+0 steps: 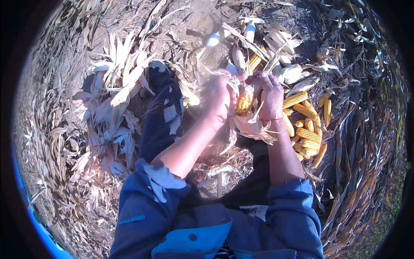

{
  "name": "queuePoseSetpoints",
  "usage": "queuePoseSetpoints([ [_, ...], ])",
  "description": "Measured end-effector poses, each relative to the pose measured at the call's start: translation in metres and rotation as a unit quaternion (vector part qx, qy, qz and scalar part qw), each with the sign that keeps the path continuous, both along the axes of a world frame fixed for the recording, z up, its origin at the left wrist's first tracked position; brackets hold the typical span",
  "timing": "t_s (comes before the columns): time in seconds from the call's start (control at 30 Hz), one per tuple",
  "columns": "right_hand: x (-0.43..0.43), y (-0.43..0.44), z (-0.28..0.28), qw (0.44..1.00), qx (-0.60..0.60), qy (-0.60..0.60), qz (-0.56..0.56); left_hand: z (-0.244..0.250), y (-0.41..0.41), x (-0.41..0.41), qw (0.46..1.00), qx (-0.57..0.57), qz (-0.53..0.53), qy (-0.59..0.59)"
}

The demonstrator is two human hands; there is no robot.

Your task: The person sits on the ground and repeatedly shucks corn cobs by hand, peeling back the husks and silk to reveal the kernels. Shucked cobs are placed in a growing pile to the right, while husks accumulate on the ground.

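Observation:
In front of my legs, an ear of corn (245,102) is partly bared, its yellow kernels showing between my hands. Loose pale husk (250,126) hangs below it. My left hand (221,92) is closed around the ear's left side and some husk; glare blurs its outline. My right hand (271,92) pinches dry husk leaves at the ear's upper right, fingers bent together. Just beyond my hands lies another ear (255,61) with yellow kernels exposed, partly covered by husk and stalk pieces.
A pile of bare yellow cobs (307,134) lies right of my right forearm. Stripped husks (113,97) are heaped left of my left leg (163,113). Unhusked ears (286,73) lie ahead to the right. Dry corn stalks (365,155) border the right side.

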State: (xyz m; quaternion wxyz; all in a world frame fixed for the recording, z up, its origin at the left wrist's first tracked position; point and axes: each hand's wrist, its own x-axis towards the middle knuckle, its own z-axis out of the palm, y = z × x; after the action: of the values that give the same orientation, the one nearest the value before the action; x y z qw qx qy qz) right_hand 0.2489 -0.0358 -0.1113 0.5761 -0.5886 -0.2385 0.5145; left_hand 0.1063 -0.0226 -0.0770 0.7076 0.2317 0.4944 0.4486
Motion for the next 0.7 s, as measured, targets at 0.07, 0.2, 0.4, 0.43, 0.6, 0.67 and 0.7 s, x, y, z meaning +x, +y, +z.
queuePoseSetpoints([
  [0.07, 0.011, 0.006, 0.004, 0.985, 0.025, 0.153, -0.080, 0.002, 0.002, -0.003, 0.998, -0.009, 0.030, -0.053],
  [0.2, 0.048, 0.008, -0.011, 0.985, 0.012, 0.123, -0.120, 0.006, 0.001, -0.017, 0.998, 0.047, -0.004, -0.038],
  [0.4, 0.077, 0.004, -0.045, 0.983, -0.071, 0.096, -0.141, 0.013, -0.006, -0.017, 0.991, 0.120, 0.041, -0.031],
  [0.43, 0.083, 0.001, -0.059, 0.985, -0.106, 0.097, -0.095, 0.018, -0.004, -0.013, 0.993, 0.065, 0.046, -0.086],
  [0.6, 0.073, 0.007, -0.028, 0.969, -0.083, -0.229, -0.046, 0.020, -0.003, -0.019, 0.934, 0.249, -0.079, 0.245],
  [0.67, 0.053, 0.005, 0.010, 0.972, -0.009, -0.226, -0.056, 0.018, 0.001, -0.020, 0.913, 0.243, -0.087, 0.317],
  [0.7, 0.040, 0.003, 0.019, 0.981, 0.020, -0.191, -0.032, 0.018, 0.002, -0.022, 0.898, 0.240, -0.087, 0.357],
])
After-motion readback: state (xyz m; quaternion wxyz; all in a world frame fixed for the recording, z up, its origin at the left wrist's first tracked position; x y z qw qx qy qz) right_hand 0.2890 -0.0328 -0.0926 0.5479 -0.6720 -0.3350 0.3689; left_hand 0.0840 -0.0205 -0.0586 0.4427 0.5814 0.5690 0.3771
